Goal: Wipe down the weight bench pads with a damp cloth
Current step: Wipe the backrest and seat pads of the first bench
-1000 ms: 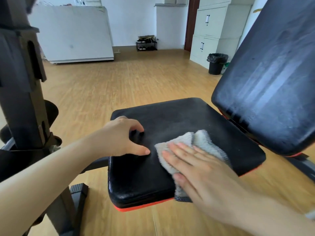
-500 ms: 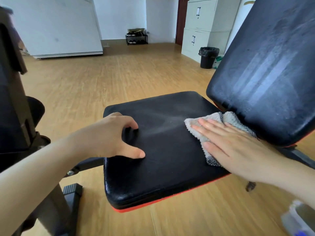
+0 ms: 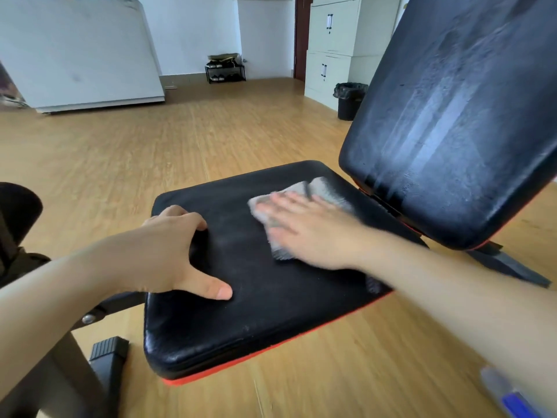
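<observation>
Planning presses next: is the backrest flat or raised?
Raised: the backrest pad tilts steeply upward behind the seat pad.

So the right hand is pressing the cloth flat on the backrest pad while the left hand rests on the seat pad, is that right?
Not quite. The head view shows the right hand pressing the cloth flat on the seat pad, close to the backrest pad but not on it. The left hand does rest on the seat pad, as you say.
</observation>
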